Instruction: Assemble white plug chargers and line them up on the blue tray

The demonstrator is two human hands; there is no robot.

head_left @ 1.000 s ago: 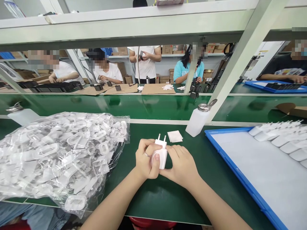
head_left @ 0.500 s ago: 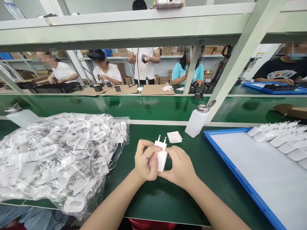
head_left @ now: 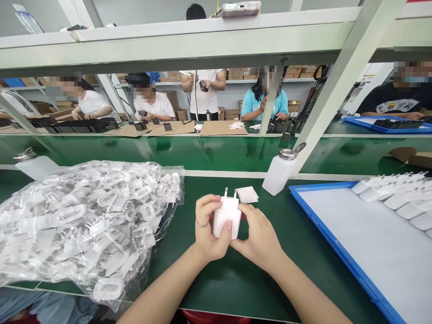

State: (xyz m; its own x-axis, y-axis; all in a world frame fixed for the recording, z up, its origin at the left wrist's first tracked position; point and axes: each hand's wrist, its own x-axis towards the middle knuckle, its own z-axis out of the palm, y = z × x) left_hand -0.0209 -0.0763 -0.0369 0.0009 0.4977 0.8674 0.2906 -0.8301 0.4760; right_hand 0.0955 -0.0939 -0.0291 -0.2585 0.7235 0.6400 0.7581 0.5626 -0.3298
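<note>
Between my two hands, above the green table, is a white two-pin plug charger (head_left: 228, 210), its pins pointing away from me and its broad face turned up. My left hand (head_left: 209, 231) grips it from the left, thumb flat on the face and fingers along the side; a ring is on one finger. On the right side and lower corner, my right hand (head_left: 258, 234) pinches it with fingertips and thumb. Just beyond the charger lies a folded white cloth pad (head_left: 247, 194).
A clear plastic bag (head_left: 91, 225) full of white plastic parts covers the left. On the right, a blue tray (head_left: 332, 238) carries rows of white chargers (head_left: 401, 193). A pump bottle (head_left: 278, 173) stands by the slanted post. Several people work across the bench.
The charger has been turned from its narrow side to its broad face. My left fingers have shifted to its left edge, with the thumb now on the face.
</note>
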